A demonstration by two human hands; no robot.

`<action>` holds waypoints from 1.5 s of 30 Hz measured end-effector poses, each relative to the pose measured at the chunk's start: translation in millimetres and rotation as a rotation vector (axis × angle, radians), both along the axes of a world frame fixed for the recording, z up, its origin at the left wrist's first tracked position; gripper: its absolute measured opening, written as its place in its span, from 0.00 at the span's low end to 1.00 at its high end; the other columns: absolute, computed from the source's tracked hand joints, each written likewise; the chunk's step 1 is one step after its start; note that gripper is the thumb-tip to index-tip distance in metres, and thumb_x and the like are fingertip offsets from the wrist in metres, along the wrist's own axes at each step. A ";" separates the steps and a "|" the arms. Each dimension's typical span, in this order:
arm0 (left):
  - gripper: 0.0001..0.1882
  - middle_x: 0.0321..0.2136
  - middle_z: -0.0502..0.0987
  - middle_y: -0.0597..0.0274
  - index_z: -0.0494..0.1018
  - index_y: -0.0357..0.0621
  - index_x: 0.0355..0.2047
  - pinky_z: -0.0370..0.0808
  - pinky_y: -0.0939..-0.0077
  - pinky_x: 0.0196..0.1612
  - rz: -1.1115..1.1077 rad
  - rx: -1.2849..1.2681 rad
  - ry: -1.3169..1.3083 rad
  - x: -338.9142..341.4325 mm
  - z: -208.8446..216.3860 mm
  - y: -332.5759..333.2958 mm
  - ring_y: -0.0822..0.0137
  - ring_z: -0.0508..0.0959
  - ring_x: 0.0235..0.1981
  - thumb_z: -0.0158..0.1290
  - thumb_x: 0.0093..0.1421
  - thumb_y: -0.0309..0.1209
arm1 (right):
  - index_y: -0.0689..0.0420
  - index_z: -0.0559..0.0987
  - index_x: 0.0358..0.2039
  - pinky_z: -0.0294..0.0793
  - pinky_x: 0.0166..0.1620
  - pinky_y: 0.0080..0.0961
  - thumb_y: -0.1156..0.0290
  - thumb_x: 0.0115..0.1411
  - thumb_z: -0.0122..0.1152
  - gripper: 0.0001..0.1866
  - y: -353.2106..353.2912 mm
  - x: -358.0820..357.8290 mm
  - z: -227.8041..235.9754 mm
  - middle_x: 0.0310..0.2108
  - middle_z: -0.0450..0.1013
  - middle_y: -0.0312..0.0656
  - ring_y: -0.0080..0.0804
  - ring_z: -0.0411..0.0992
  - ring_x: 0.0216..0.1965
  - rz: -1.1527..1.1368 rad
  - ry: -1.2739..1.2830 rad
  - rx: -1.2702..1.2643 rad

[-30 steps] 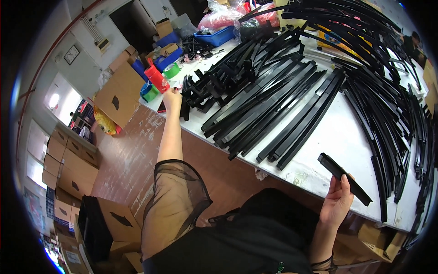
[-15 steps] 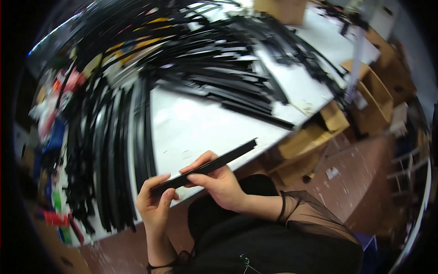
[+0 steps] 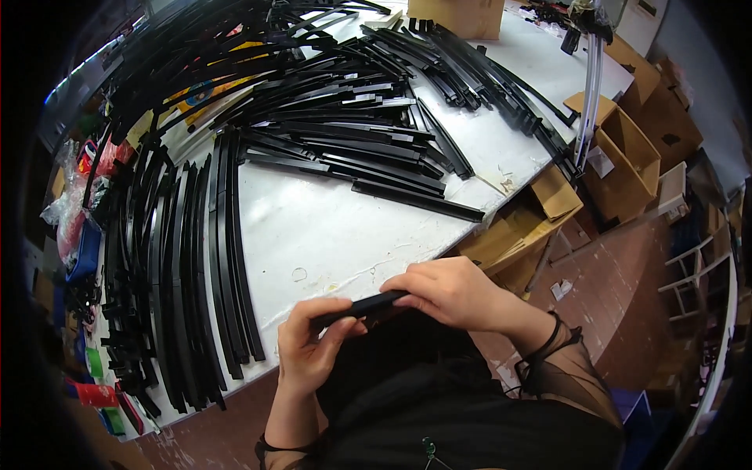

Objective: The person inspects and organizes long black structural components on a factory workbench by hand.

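Observation:
A short, narrow black strip [image 3: 366, 306] spans the gap between my hands, just off the near edge of the white table. Its left end is pinched between the thumb and fingers of my left hand [image 3: 309, 345]. My right hand [image 3: 458, 294] grips the other end from above, and its fingers hide that end. To the left, long black strips [image 3: 227, 258] lie side by side on the table, running toward its near edge. Farther away, a fanned pile of black strips [image 3: 360, 145] spreads over the middle.
The white table [image 3: 313, 227] has its front edge just before me. Open cardboard boxes [image 3: 509, 243] stand below its right side, near another open box [image 3: 627, 164]. A brown carton [image 3: 462, 17] sits at the back. Plastic bags [image 3: 70, 204] crowd the far left.
My right hand has slid outward to the strip's right end and turned over it. Both hands and the strip have shifted right, and the strip lies more level.

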State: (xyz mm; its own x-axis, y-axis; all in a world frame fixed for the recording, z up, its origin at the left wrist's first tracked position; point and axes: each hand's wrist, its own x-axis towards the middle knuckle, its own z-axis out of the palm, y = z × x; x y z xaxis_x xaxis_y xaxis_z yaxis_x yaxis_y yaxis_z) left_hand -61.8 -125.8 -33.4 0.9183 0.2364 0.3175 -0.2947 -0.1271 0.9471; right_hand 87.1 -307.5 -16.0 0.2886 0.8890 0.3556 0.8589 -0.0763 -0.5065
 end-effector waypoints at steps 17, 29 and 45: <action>0.26 0.27 0.74 0.58 0.54 0.39 0.58 0.74 0.80 0.36 0.325 0.150 0.113 12.3 -42.8 11.0 0.72 0.76 0.27 0.46 0.60 0.19 | 0.55 0.77 0.37 0.74 0.43 0.36 0.57 0.49 0.65 0.19 1.3 314.2 -39.8 0.39 0.71 0.43 0.42 0.74 0.39 -1.098 -0.338 -0.236; 0.15 0.25 0.74 0.59 0.65 0.37 0.49 0.73 0.82 0.32 0.385 0.087 0.198 15.4 -37.1 3.7 0.75 0.75 0.26 0.45 0.61 0.21 | 0.63 0.74 0.26 0.69 0.32 0.26 0.77 0.45 0.66 0.10 -69.1 123.0 -18.8 0.28 0.69 0.41 0.37 0.70 0.29 -0.871 -0.241 0.499; 0.21 0.37 0.76 0.51 0.62 0.36 0.52 0.74 0.74 0.42 -0.573 -0.796 0.537 140.2 -38.1 -116.0 0.64 0.77 0.37 0.39 0.67 0.40 | 0.54 0.79 0.32 0.68 0.21 0.20 0.75 0.41 0.71 0.15 -74.4 -42.3 -84.1 0.31 0.71 0.37 0.27 0.69 0.20 -0.579 -0.385 0.577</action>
State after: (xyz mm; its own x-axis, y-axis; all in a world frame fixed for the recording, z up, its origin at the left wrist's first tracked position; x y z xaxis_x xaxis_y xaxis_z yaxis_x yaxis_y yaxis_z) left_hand 78.4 -241.8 -71.5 0.9293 -0.3062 -0.2066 0.3563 0.5958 0.7198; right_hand 44.8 -381.9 -100.1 0.4044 0.2950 0.8657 0.8831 -0.3722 -0.2856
